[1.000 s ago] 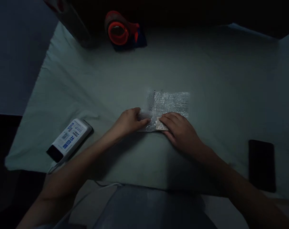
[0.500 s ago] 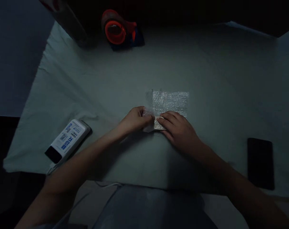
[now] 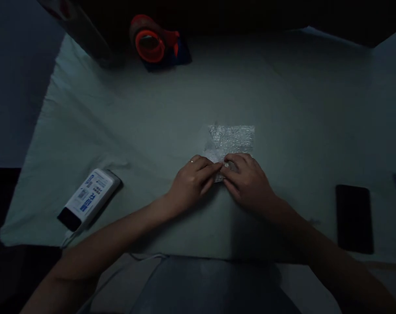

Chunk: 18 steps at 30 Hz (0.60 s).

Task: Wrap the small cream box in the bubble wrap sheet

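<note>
A sheet of clear bubble wrap (image 3: 234, 138) lies in the middle of the cloth-covered table, its near end folded over a small pale flat piece (image 3: 227, 165) that is mostly hidden. My left hand (image 3: 194, 179) is closed on the folded left flap, thumb and fingers pressed together near the fold. From the right, my right hand (image 3: 248, 178) grips the near end of the wrap with curled fingers, holding it down over the small piece. The two hands' fingertips almost meet.
A red tape dispenser (image 3: 150, 46) stands at the back left beside a tall roll (image 3: 87, 37). On the left lies a white device with a blue-printed label (image 3: 90, 194) and a cable. A black phone (image 3: 354, 219) rests at the right, near the table's front edge.
My left hand has moved right, bringing the left flap of bubble wrap over the small pale piece. My right hand stays at the near end, fingers more curled. The view has shifted slightly.
</note>
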Tool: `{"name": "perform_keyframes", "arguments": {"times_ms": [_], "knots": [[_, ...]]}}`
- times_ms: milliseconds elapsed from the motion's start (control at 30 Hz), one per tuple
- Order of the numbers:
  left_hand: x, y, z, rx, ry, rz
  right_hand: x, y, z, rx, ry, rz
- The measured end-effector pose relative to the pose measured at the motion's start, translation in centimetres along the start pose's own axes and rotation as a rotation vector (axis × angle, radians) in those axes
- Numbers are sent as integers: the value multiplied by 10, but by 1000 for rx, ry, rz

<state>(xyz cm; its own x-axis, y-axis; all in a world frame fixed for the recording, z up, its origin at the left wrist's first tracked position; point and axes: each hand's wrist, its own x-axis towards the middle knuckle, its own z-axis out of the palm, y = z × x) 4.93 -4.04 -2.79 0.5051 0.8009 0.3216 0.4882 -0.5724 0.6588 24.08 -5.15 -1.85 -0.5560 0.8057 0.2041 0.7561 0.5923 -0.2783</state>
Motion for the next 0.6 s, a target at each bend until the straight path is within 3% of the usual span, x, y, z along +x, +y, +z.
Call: {"name": "perform_keyframes", "arguments": {"times_ms": [133, 300, 367, 467, 600], "knots": [[-5, -8, 10, 90, 103, 101, -2, 0, 3, 26, 28, -1], [-4, -9, 12, 92, 38, 160, -12, 4, 1, 152, 93, 78], [-3, -9, 11, 84, 20, 157, -24, 6, -5, 226, 158, 237], [-2, -11, 10, 54, -8, 194, -45, 8, -17, 354, 218, 619], [1, -14, 10, -28, -22, 175, -61, 7, -22, 540, 52, 1024]]}}
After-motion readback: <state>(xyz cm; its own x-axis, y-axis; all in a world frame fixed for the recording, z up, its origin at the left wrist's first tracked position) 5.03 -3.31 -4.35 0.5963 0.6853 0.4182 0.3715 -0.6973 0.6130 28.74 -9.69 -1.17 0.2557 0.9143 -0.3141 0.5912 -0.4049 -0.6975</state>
